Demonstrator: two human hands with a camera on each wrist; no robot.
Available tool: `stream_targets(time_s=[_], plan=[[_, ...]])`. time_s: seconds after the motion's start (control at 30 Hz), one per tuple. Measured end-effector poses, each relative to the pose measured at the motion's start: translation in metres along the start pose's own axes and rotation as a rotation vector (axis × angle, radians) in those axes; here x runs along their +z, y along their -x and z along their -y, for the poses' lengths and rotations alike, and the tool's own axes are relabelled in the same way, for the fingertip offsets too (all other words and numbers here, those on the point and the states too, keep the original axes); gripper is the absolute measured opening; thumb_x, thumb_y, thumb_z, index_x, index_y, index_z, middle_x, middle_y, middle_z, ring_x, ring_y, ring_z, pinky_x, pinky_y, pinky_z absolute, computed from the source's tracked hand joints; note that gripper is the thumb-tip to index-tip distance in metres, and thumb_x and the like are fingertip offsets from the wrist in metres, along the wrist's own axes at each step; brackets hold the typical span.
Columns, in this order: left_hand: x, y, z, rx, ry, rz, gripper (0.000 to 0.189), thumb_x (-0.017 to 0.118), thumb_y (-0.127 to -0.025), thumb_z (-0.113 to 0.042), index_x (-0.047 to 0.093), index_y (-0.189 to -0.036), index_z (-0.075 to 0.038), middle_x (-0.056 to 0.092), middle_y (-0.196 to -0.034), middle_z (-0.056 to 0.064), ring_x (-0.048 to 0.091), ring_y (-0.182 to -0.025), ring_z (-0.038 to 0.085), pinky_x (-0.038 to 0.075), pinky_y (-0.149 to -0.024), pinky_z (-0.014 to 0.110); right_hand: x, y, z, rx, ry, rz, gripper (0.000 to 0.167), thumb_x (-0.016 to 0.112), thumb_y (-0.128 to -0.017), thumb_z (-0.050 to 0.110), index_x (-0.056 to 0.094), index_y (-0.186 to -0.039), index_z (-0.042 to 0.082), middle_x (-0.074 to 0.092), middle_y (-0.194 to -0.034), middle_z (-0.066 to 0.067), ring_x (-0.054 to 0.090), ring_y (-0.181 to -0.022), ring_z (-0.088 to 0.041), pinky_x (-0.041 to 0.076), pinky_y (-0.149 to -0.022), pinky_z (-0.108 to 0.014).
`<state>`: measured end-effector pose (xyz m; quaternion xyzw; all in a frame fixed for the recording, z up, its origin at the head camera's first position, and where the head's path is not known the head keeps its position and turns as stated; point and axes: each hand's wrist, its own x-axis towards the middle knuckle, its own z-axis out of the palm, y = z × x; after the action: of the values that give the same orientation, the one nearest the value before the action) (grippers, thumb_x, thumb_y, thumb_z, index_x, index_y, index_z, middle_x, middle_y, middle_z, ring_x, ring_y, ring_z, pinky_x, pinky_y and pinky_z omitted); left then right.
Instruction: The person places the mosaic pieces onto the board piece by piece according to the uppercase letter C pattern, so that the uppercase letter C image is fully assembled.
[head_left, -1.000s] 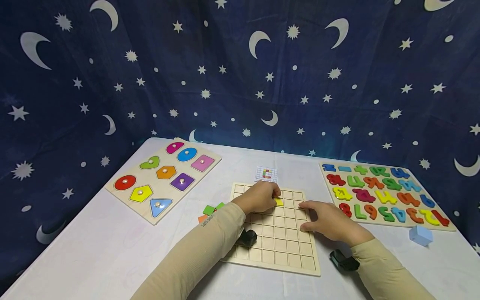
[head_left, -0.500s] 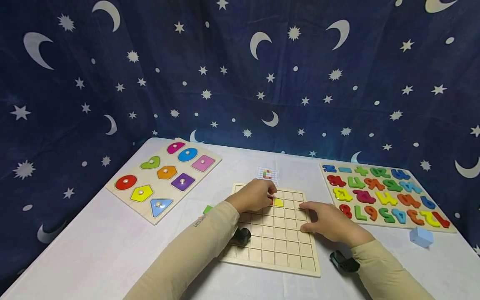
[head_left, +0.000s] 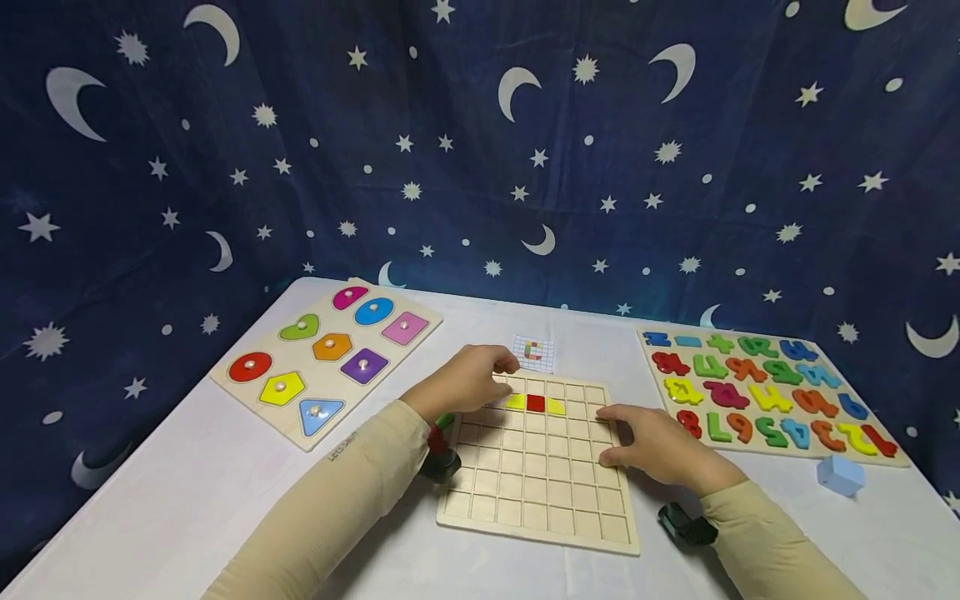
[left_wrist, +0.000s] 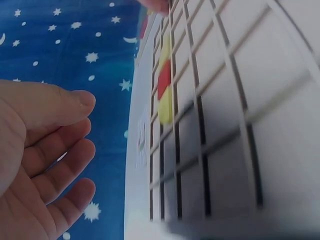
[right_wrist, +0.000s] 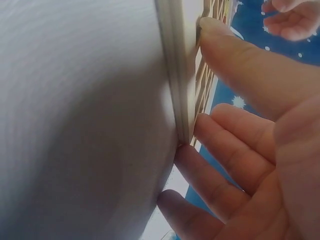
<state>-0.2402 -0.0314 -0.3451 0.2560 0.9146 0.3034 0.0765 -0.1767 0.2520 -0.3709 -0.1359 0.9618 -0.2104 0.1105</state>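
My right hand [head_left: 660, 446] steadies the stiff wooden grid board [head_left: 540, 492] mid-table, fingers straight on its right edge. My left hand [head_left: 463, 385] hovers relaxed, empty. The small tiles [head_left: 535, 403] look light, best pinched by their edges.

The number puzzle board [head_left: 765, 387] at 3 o'clock carries coloured digits, seen upside down; small print on the left sleeve [head_left: 341, 446] is illegible.

Pale matt wooden grid board [head_left: 540, 492]; glossy painted tiles [head_left: 535, 403]; smooth white tablecloth [head_left: 187, 492].
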Motion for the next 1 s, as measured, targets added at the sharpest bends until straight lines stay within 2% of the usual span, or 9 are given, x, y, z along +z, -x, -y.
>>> stream_targets(time_s=[0.37, 0.67, 0.83, 1.0], plan=[[-0.013, 0.023, 0.03, -0.095, 0.017, -0.067, 0.032, 0.076, -0.089, -0.009, 0.067, -0.119, -0.004, 0.068, -0.113, 0.008, 0.061, -0.109, 0.025, 0.048, -0.098, 0.039, 0.003, 0.0, 0.001, 0.013, -0.015, -0.001, 0.067, 0.084, -0.08, 0.032, 0.059, -0.136, 0.005, 0.055, -0.138, -0.022, 0.047, -0.13, -0.045, 0.035, -0.105, -0.062], [-0.019, 0.041, 0.05, -0.201, 0.009, -0.069, 0.028, 0.076, -0.088, -0.01, 0.068, -0.115, -0.007, 0.067, -0.107, 0.003, 0.06, -0.106, 0.024, 0.049, -0.098, 0.039, 0.003, 0.0, 0.001, 0.011, -0.01, -0.005, 0.067, 0.084, -0.08, 0.032, 0.059, -0.136, 0.005, 0.055, -0.139, -0.021, 0.047, -0.13, -0.045, 0.035, -0.105, -0.062], [-0.016, 0.049, 0.062, -0.219, 0.014, -0.051, 0.026, 0.077, -0.087, -0.007, 0.069, -0.112, -0.007, 0.067, -0.103, 0.001, 0.061, -0.102, 0.021, 0.049, -0.097, 0.038, 0.002, -0.001, 0.001, 0.017, -0.014, 0.0, 0.067, 0.084, -0.08, 0.031, 0.059, -0.137, 0.005, 0.055, -0.139, -0.021, 0.046, -0.131, -0.045, 0.035, -0.105, -0.063], [-0.012, 0.055, 0.069, -0.211, -0.002, -0.039, 0.024, 0.078, -0.086, -0.007, 0.07, -0.109, -0.009, 0.067, -0.101, -0.001, 0.06, -0.097, 0.019, 0.05, -0.096, 0.037, 0.002, 0.0, 0.002, 0.023, -0.016, 0.006, 0.068, 0.084, -0.08, 0.032, 0.058, -0.138, 0.005, 0.054, -0.14, -0.021, 0.046, -0.131, -0.045, 0.034, -0.105, -0.063]])
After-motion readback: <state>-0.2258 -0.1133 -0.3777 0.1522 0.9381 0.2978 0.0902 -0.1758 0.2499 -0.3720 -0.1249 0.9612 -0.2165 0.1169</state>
